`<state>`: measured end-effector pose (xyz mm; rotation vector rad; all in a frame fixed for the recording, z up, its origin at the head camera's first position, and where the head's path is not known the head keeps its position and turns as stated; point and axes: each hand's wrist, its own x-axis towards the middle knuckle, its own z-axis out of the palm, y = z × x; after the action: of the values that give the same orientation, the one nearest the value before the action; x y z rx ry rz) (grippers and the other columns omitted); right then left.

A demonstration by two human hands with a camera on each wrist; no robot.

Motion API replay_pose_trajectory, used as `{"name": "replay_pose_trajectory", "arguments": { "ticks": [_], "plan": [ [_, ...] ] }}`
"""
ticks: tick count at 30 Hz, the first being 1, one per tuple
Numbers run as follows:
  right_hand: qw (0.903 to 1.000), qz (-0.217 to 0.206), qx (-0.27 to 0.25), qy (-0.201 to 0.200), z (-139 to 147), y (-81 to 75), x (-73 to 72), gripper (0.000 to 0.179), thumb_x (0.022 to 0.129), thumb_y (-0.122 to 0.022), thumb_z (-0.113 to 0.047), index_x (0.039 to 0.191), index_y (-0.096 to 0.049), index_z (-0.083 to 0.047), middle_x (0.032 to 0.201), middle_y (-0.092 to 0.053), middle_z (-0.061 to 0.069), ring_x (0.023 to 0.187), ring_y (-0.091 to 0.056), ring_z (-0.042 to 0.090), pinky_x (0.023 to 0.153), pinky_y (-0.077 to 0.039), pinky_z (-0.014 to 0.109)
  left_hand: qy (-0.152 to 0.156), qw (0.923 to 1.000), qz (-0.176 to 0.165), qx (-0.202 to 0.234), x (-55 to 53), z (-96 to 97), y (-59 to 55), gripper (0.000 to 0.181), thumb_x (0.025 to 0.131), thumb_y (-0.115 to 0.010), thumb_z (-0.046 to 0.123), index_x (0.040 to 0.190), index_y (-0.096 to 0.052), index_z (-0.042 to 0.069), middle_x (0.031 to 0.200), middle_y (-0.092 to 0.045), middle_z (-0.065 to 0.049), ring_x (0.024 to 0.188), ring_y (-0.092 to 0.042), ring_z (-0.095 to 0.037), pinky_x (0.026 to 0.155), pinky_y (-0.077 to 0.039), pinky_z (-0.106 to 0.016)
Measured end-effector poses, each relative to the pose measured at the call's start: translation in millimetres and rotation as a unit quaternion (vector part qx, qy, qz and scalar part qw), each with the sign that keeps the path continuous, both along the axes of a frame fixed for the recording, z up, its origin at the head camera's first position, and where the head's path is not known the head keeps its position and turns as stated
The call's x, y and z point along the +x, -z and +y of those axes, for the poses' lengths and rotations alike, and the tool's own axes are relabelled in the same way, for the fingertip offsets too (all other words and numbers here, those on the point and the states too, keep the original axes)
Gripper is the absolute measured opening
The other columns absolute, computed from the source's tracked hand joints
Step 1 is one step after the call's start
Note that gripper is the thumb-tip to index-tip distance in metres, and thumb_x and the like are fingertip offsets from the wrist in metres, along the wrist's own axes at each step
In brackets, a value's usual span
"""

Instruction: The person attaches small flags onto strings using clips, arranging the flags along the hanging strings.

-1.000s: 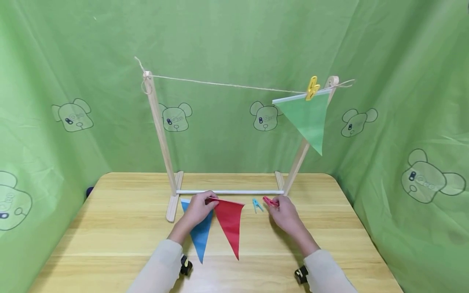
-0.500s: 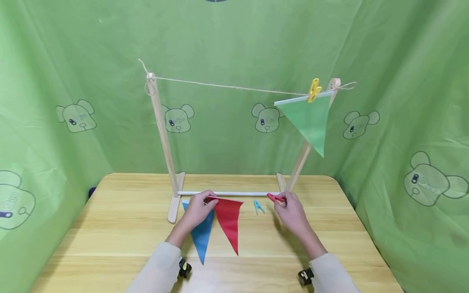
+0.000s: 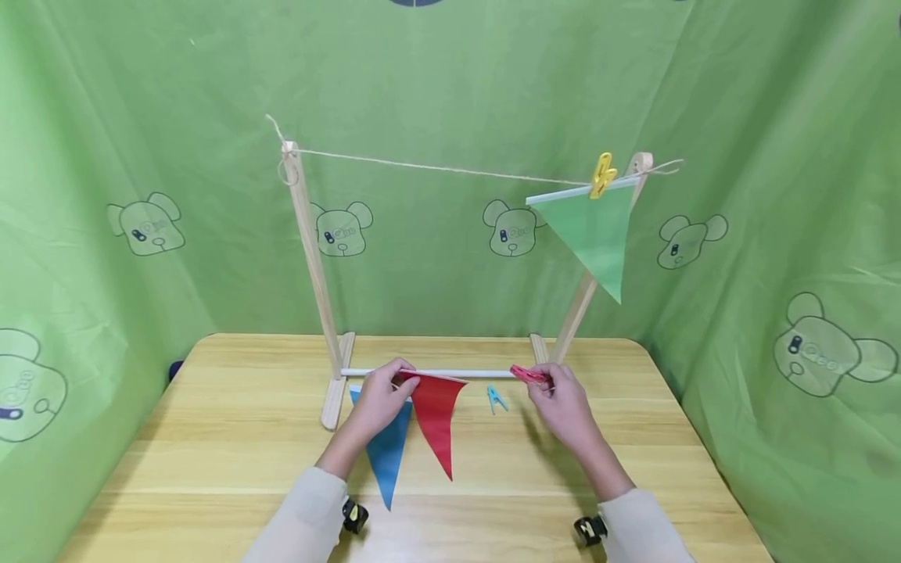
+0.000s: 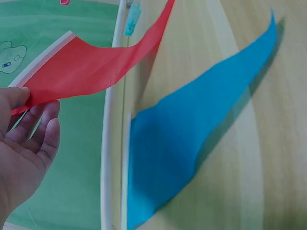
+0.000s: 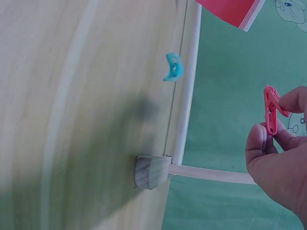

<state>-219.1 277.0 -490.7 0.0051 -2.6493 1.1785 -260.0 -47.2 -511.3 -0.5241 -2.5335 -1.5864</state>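
My left hand pinches a red triangular pennant by the left end of its white-edged top, between thumb and fingers. In the left wrist view the red pennant hangs in a curve above the table. Partly behind that hand, a blue pennant lies on the tabletop. A red clothespin is pinched by my right hand; the right wrist view shows the clothespin between thumb and fingertips. Between the hands lies a light-blue clothespin.
A wooden stand has left and right posts joined by a low white bar. Twine stretches between their tops. There a yellow clothespin holds a green pennant. Green cloth surrounds the wooden table.
The red pennant has risen a little in my left hand, its tip swinging up and left. My right hand has shifted right and slightly up with the red clothespin.
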Motion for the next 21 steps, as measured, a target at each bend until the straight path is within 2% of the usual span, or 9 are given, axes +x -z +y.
{"name": "replay_pose_trajectory", "arguments": {
  "ticks": [8, 14, 21],
  "plan": [
    [0.9999, -0.002, -0.015, -0.007, -1.7, -15.2, 0.6, 0.03, 0.096, -0.068, -0.01, 0.124, -0.062, 0.0, 0.108, -0.057, 0.014, 0.09, -0.055, 0.022, 0.07, -0.052, 0.019, -0.004, 0.9999, 0.014, 0.002, 3.9, 1.2, -16.6, 0.006, 0.097, -0.072, 0.011, 0.103, -0.072, 0.012, 0.089, -0.073, -0.001, 0.084, -0.065, -0.015, 0.075, -0.056, -0.027],
    [0.9997, 0.018, -0.013, -0.011, -2.2, -26.8, -1.4, 0.034, 0.093, -0.073, -0.009, 0.124, -0.063, 0.002, 0.108, -0.059, 0.016, 0.092, -0.058, 0.023, 0.072, -0.053, 0.016, 0.0, 0.9998, 0.019, 0.009, 5.0, 0.9, -30.2, 0.007, 0.097, -0.072, 0.011, 0.103, -0.072, 0.01, 0.089, -0.074, -0.003, 0.082, -0.066, -0.014, 0.075, -0.057, -0.025],
    [0.9976, 0.052, -0.032, -0.032, -2.8, -40.9, -1.4, 0.032, 0.096, -0.07, -0.006, 0.127, -0.064, 0.001, 0.11, -0.06, 0.015, 0.096, -0.061, 0.023, 0.076, -0.054, 0.015, 0.0, 0.9995, 0.029, 0.014, 3.6, 0.6, -41.6, 0.005, 0.096, -0.073, 0.009, 0.101, -0.073, 0.011, 0.09, -0.075, -0.005, 0.079, -0.066, -0.016, 0.071, -0.055, -0.025]
  ]
}}
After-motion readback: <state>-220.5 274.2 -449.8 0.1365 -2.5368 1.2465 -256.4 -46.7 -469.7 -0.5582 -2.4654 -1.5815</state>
